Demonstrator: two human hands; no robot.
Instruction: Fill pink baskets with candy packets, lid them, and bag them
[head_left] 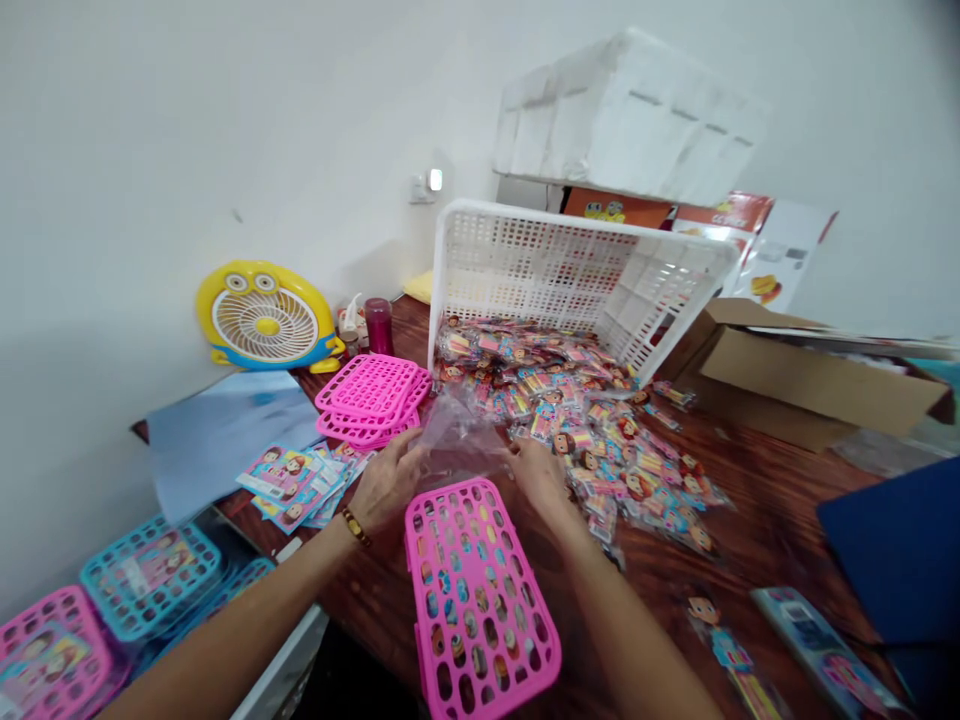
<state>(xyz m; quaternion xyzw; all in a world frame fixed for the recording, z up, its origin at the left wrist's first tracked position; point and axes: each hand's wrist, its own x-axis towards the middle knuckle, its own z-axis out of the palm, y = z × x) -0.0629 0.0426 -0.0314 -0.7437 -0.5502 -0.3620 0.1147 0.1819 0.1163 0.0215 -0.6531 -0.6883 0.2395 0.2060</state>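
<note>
Between my hands a clear plastic bag [461,440] is stretched out above the table, beyond a pink basket. My left hand [391,478] pinches the bag's left side, and my right hand [536,472] pinches its right side. Directly below them lies the pink lidded basket [484,590], with colourful small items showing through its oval holes. Just past my left hand is a stack of pink lattice lids [371,395]. Printed cards [292,485] with cartoon figures lie left of that hand. To the right of my right hand spreads a heap of small cartoon packets [622,460].
A white crate [585,225] lies on its side, packets spilling out. A yellow fan [266,315] and a dark red cup [379,325] stand at the back left. An opened cardboard box [795,385] sits right. Filled blue baskets [154,575] are at lower left.
</note>
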